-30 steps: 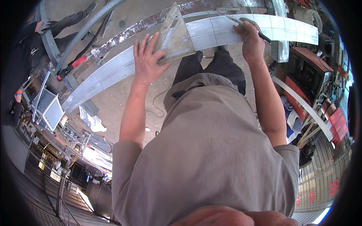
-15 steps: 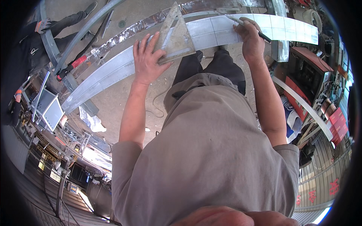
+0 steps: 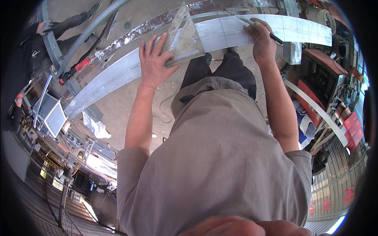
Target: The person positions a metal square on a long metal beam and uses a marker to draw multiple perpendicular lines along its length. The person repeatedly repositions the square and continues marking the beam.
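Observation:
A long curved strip of pale sheet metal [image 3: 236,32] with crosswise drawn lines spans the view in front of me. Across it lies a worn triangular set square [image 3: 187,44], its tip pointing away from me. My left hand [image 3: 154,63] is at the square's left corner, with thumb and forefinger on it and the other fingers spread over the strip. Between the fingers of my right hand [image 3: 263,43] is a slim marker [image 3: 276,38] with a black end. Its thin other end points left over the strip's far edge; contact with the metal I cannot tell.
A steel beam [image 3: 292,51] supports the strip at right, another beam [image 3: 92,112] at left. A red-handled tool [image 3: 80,65] lies at left, near a person with a gloved hand [image 3: 45,26]. A red machine cabinet [image 3: 321,82] and a curved strip [image 3: 315,106] stand at right.

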Motion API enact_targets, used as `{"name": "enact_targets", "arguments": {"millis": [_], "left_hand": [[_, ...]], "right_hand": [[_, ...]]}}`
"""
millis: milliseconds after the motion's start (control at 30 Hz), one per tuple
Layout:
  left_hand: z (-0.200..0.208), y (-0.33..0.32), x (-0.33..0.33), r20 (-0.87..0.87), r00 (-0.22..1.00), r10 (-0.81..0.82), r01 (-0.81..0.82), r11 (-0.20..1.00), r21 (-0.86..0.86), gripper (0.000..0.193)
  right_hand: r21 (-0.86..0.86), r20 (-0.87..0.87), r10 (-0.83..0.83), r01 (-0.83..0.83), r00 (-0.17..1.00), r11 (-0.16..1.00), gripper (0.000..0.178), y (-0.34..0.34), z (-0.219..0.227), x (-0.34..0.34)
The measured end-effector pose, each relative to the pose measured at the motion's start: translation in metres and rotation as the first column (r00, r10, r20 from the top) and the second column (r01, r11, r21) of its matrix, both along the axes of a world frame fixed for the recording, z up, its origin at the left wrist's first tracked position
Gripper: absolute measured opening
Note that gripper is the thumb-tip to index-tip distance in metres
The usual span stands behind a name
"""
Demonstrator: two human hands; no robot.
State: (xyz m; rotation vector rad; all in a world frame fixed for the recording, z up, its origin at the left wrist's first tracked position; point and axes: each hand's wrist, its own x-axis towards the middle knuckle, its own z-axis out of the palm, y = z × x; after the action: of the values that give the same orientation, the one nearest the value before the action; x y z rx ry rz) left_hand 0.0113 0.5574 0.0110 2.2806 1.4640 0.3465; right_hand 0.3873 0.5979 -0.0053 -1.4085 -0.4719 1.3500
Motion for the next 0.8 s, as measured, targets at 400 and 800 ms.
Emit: {"name": "enact_targets", "arguments": {"millis": [400, 800], "left_hand": [[0.0008, 0.0005, -0.0002, 0.021, 1.000, -0.022, 0.022, 1.000, 0.005, 0.040], [0.0011, 0.0003, -0.0014, 0.013, 0.999, -0.034, 0.034, 0.999, -0.012, 0.039]], "right_hand": [[-0.009, 0.011, 0.013, -0.013, 1.000, 1.000, 0.033, -0.0004, 0.0026, 0.0001], [0.005, -0.002, 0.012, -0.012, 1.000, 1.000, 0.035, -0.0014, -0.0006, 0.0021]]}}
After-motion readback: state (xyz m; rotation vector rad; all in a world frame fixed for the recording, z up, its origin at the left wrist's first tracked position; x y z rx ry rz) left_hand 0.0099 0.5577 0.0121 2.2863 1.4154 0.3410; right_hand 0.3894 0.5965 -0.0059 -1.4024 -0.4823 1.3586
